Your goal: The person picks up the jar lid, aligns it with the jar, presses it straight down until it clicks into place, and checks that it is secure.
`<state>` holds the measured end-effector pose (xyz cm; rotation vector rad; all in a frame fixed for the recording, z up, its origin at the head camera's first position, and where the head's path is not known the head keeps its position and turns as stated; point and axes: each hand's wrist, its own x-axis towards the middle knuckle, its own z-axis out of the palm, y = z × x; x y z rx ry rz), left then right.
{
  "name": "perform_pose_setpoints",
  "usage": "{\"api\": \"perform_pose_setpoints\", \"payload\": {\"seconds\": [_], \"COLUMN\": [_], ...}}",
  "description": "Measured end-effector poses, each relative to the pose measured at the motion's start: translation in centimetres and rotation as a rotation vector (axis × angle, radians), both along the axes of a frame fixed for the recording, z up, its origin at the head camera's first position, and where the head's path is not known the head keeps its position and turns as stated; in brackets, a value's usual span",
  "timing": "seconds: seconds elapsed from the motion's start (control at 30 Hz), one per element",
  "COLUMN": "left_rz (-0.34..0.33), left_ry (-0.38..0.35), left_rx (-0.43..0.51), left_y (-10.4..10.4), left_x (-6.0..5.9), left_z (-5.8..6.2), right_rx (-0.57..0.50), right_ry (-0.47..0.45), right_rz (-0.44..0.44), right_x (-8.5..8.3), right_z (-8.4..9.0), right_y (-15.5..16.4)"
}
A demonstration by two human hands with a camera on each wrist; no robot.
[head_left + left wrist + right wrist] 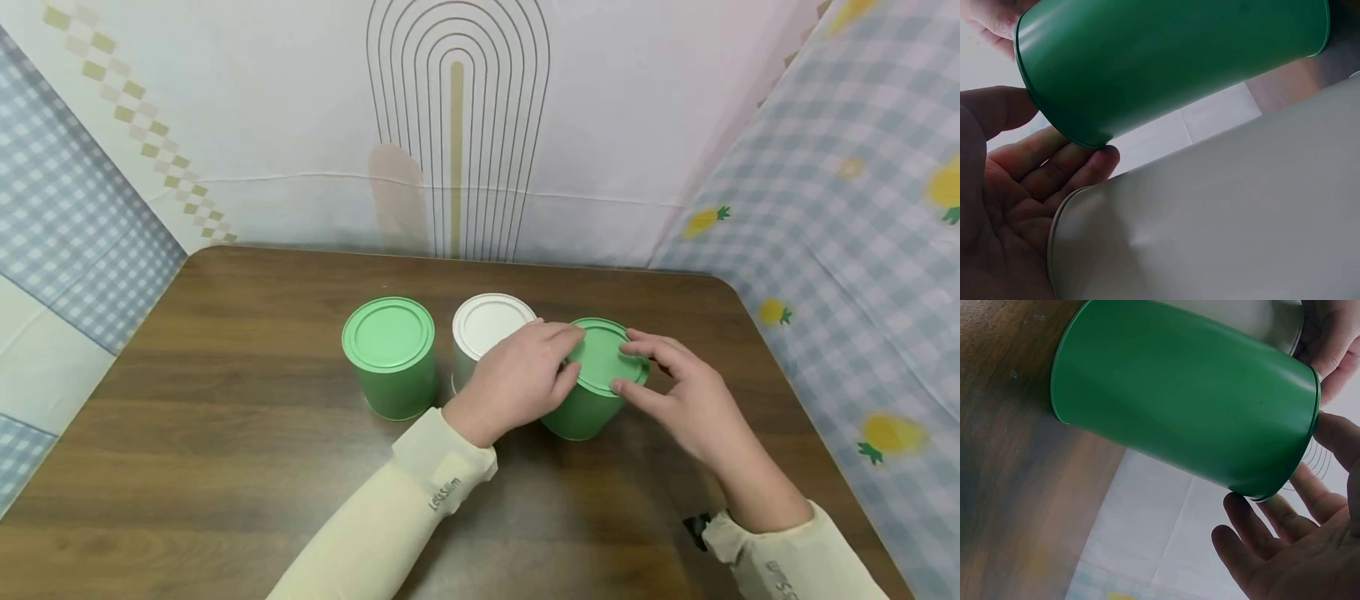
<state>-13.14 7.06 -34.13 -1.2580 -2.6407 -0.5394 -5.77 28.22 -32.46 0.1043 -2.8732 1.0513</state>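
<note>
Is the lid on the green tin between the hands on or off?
On: the lid sits flat atop the green tin, fingertips of both hands at its rim.

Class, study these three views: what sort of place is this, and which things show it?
Probably a small staged tabletop booth, not a lived-in room. Printed cloth backdrops enclose a brown wooden table on three sides, and it bears only three lidded tins; both hands sit at the right green tin.

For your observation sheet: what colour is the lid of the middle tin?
White; the middle tin's lid shows best in the head view.
</note>
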Motion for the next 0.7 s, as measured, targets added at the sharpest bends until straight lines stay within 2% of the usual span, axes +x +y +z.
{"api": "perform_pose_setpoints", "payload": {"seconds": [0.7], "left_rz": [-0.014], "left_ry": [-0.036], "left_rx": [0.016], "left_y": [-0.16], "left_x": [-0.11], "left_z": [0.17], "right_rx": [0.009], "right_ry": [-0.025], "right_rz": [-0.058], "right_x": [-0.03], "right_z": [-0.14], "right_y": [0.58]}}
